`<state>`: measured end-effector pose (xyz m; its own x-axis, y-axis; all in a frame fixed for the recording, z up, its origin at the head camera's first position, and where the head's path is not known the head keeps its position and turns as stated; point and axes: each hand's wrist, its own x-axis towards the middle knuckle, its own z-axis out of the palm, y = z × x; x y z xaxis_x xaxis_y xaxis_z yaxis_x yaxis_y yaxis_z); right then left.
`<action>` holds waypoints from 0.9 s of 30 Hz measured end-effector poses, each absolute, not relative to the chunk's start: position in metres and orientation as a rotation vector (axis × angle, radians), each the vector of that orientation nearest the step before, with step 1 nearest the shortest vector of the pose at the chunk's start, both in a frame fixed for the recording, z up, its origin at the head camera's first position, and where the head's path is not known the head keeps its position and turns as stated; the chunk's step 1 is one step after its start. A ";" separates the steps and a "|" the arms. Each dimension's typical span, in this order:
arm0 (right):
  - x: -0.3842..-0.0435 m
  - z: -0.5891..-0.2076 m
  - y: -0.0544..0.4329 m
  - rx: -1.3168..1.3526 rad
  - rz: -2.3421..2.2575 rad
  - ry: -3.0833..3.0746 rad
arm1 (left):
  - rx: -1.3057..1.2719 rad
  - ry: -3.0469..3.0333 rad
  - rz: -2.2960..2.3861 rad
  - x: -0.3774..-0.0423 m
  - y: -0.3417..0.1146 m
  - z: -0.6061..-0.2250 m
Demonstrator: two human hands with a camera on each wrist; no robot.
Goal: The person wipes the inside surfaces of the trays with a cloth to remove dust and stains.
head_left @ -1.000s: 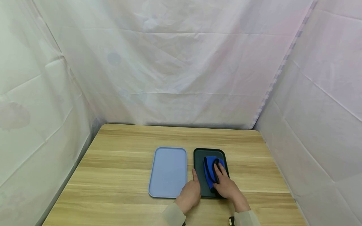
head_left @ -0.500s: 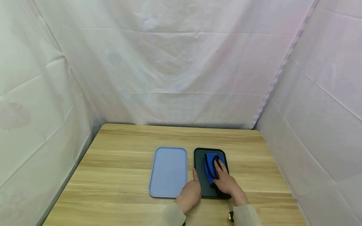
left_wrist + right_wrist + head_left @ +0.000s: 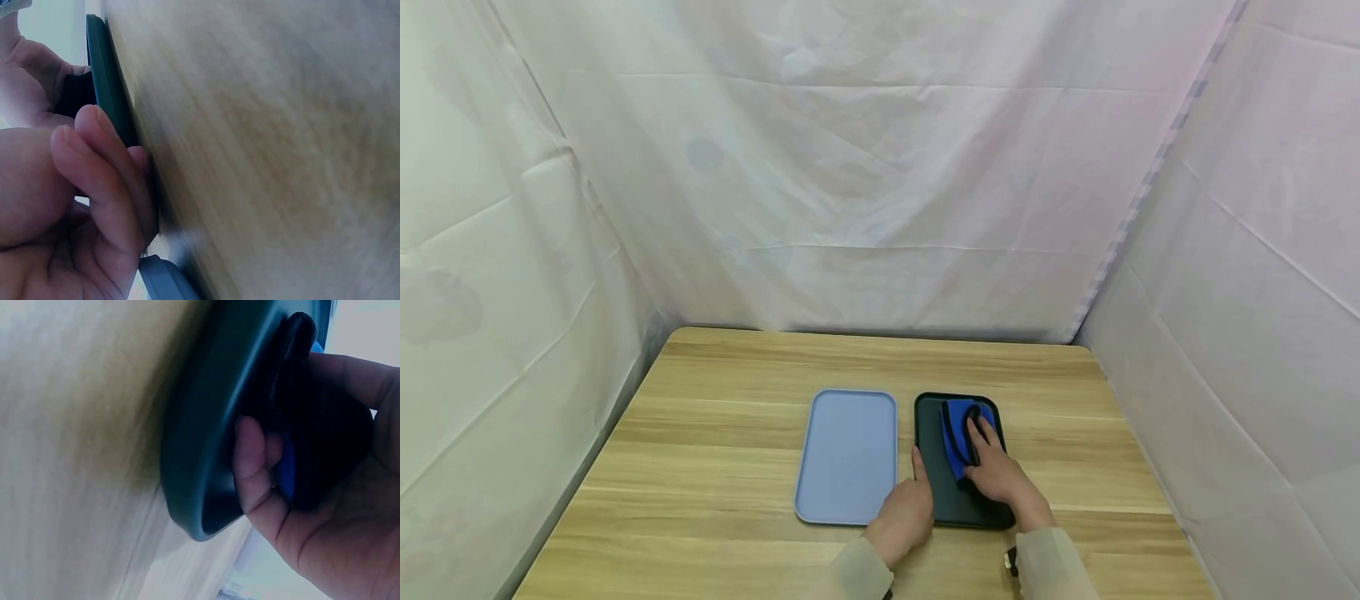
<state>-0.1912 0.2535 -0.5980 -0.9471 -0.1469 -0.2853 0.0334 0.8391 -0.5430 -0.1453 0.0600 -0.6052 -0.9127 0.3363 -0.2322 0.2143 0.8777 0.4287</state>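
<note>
A folded blue cloth with black edging (image 3: pixel 956 429) lies on the far part of a dark green tray (image 3: pixel 928 421). My right hand (image 3: pixel 1002 481) grips it from the right, its index and middle fingers spread over the top. In the right wrist view the thumb and fingers are bent round the bunched cloth (image 3: pixel 334 434), just inside the tray's raised rim. My left hand (image 3: pixel 904 510) touches the tray's left edge with a straight index finger. Its other fingers (image 3: pixel 100 187) are curled in and hold nothing, close above the table in the left wrist view.
A light blue tray (image 3: pixel 848 450) lies left of the dark one, a narrow strip of table between them; my left hand overlaps its near right corner. The wooden table (image 3: pixel 700 450) is enclosed by white sheets (image 3: pixel 880 192) at the back and both sides.
My right hand has slid the cloth away from me along the dark tray, baring more of the tray's near end. My left hand has stayed at the tray's edge.
</note>
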 end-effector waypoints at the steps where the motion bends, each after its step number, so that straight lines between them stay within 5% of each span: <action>1: -0.192 -0.598 0.254 -0.087 -0.806 2.701 | 0.412 2.746 0.581 -0.145 0.060 -0.605; 27: -0.199 -0.606 0.234 0.013 -0.823 2.770 | 0.403 2.737 0.536 -0.146 0.061 -0.607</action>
<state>-0.1993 0.2343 -0.6059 -0.9684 -0.0628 -0.2413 0.0791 0.8403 -0.5363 -0.1458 0.0608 -0.6073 -0.9082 0.3313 -0.2559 0.2103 0.8897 0.4052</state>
